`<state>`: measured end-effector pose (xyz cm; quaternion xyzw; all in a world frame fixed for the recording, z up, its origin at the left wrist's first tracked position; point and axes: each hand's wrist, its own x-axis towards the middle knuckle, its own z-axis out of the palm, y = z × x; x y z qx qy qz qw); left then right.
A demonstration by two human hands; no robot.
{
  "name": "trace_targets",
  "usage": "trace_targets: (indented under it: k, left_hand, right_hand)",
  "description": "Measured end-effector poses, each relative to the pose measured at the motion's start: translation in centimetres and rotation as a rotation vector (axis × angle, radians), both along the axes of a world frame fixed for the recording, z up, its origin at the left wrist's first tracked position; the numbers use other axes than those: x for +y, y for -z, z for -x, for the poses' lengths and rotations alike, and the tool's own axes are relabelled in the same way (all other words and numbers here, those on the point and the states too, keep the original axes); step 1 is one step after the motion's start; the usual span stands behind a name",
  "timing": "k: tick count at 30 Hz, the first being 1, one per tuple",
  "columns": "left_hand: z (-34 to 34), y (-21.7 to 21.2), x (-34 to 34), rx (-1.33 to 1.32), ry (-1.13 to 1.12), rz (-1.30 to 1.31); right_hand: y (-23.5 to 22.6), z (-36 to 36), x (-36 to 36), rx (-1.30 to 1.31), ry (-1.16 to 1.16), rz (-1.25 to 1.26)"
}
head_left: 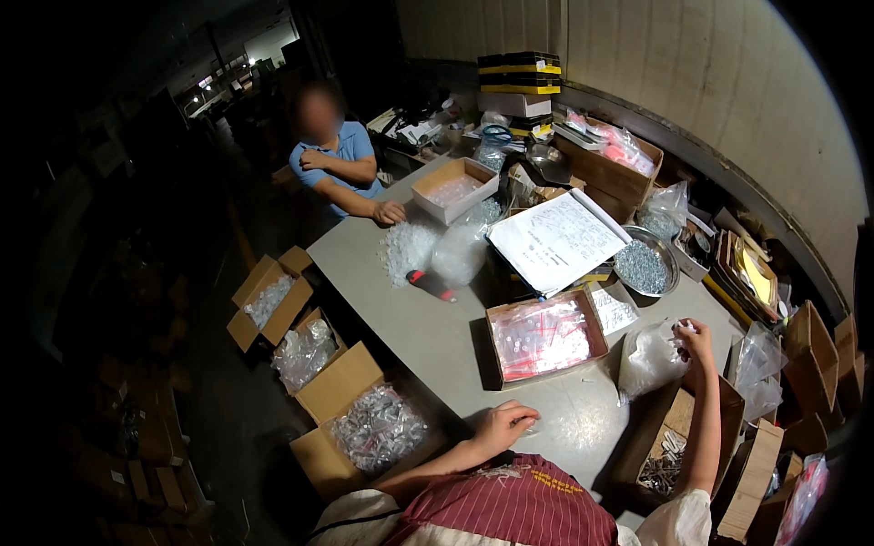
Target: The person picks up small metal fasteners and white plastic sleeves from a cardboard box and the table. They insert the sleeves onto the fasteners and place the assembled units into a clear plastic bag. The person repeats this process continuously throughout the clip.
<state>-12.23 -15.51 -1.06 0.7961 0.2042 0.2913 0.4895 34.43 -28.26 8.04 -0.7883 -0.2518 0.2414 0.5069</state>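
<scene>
My left hand (503, 428) rests low over the near edge of the grey table (473, 369). Its fingers are drawn together around a small clear thing too tiny to name. Farther right, my right hand (696, 344) is at the top of a clear plastic bag (651, 362) full of whitish bits. Those fingers curl in at the bag's mouth, and whatever they pinch is hidden. Between and beyond my hands lies a shallow cardboard box (544, 335) of small clear zip bags with red edges.
Beyond stand a clipboard (557, 241), a metal bowl of screws (645, 264) and a red-black tool (431, 285). A person in blue (341, 168) reaches toward a white heap (408, 250). Cartons of filled bags (375, 428) flank the left; an open box of metal parts (669, 455) is at right.
</scene>
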Motion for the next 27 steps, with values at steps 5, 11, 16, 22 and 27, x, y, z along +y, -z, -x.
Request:
trace_targets:
  k: [5, 11, 16, 22, 27]
  left_hand:
    - [-0.7, -0.3, 0.2, -0.003, 0.038, 0.003]
    - [-0.6, 0.6, 0.2, 0.067, 0.081, 0.011]
    - [-0.7, 1.5, 0.0, 0.122, 0.118, 0.022]
    - [-0.9, 0.9, 0.1, 0.097, 0.12, -0.06]
    - [-1.0, 0.6, 0.2, 0.185, 0.024, -0.172]
  right_hand:
    - [-0.2, -2.3, -1.9, 0.102, 0.02, -0.15]
    - [-5.5, 3.9, -1.0, 0.202, -0.096, -0.173]
    - [-4.5, 11.5, 0.6, 0.391, -0.287, -0.048]
    - [2.8, 13.5, 2.0, 0.15, -0.529, 0.317]
    - [7.6, 13.2, 3.2, -0.356, -0.581, 0.518]
